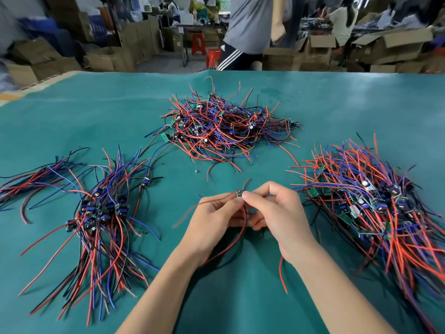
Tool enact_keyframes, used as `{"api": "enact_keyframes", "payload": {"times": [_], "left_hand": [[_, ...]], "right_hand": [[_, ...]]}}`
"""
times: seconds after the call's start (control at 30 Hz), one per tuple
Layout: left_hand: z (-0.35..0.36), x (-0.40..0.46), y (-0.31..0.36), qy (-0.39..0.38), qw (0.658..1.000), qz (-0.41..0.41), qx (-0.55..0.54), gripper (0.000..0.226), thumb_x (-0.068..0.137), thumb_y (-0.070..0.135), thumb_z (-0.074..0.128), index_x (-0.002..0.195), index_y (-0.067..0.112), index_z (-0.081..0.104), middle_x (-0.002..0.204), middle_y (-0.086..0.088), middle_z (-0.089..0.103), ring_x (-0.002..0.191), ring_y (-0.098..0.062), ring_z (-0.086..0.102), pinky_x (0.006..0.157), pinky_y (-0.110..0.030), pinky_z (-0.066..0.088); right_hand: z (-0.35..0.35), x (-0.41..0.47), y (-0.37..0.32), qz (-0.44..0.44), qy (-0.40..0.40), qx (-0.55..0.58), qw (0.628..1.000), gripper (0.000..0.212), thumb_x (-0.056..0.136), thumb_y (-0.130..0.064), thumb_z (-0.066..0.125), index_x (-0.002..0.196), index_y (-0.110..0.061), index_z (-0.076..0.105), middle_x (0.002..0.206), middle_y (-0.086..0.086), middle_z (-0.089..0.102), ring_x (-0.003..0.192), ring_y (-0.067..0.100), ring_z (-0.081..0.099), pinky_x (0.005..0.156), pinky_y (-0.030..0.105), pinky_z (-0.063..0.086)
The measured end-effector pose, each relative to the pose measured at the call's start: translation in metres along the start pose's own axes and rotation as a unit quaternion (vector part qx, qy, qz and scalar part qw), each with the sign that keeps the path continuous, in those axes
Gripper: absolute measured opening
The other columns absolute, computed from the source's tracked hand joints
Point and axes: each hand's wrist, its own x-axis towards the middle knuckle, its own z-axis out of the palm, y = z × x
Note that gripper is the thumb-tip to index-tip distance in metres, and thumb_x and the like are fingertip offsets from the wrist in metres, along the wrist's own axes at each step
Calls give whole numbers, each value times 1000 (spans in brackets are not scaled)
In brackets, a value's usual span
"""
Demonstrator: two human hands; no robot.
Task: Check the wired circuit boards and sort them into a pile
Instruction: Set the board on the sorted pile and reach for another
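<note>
The single head view looks forward and down, close over the green table (pixel 84 112). Workshop clutter shows at twelve o'clock (far off).

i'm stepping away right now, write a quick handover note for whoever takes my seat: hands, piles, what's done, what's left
Left hand: holds the wires of one board, lifted above the mat.
Right hand: pinches that same board at its top.
Left pile: boards lined up side by side, wires combed mostly one way; it looks like the sorted one.
Far pile: a loose tangle, apparently unchecked.
Right pile: also tangled; I cannot tell whether it is checked.
Done: many boards appear sorted.
Left: finish checking the board in hand, probably add it to the left pile, then work through the tangles.
</note>
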Motion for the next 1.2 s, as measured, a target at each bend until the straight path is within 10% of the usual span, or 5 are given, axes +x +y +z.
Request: {"api": "enact_keyframes", "payload": {"times": [0.23,0.33,0.6,1.1,1.2], "left_hand": [[3,-2,-1,-23,999,-2,-39,23,102,9,51,115,2,69,102,-20,73,87,-30,70,79,-33,58],[0,-2,-3,-33,999,11,-23,22,102,4,50,112,-1,69,84,-12,66,73,-21,61,70,-26,52],[1,-5,3,-30,989,33,139,32,103,18,52,76,20,68,56,0,42,48,-10,32,45,-17,28],[3,-5,8,-39,992,-4,116,34,104,20,48,80,12,70,51,8,24,45,-10,16,42,-20,16],[3,-4,7,3,995,3,96,35,104,17,46,78,14,70,52,7,24,46,-11,17,43,-21,16]], "right_hand": [[-14,4,1,-142,-14,-213,967,19,86,-29,75,103,-36,69,88,-9,68,59,11,55,64,27,42],[-14,5,-1,-134,-55,-169,975,35,87,-15,76,111,-41,74,99,1,59,67,28,62,68,26,44],[-15,4,-6,-142,-7,-96,985,15,79,-15,84,82,-29,83,81,-7,73,69,8,61,64,22,44],[-36,25,-3,-64,289,126,947,14,98,-12,66,85,-7,66,69,3,56,46,6,48,44,21,40],[-34,21,-4,-40,235,133,962,23,96,-28,66,84,-8,70,71,3,63,49,11,54,45,23,42]]}}
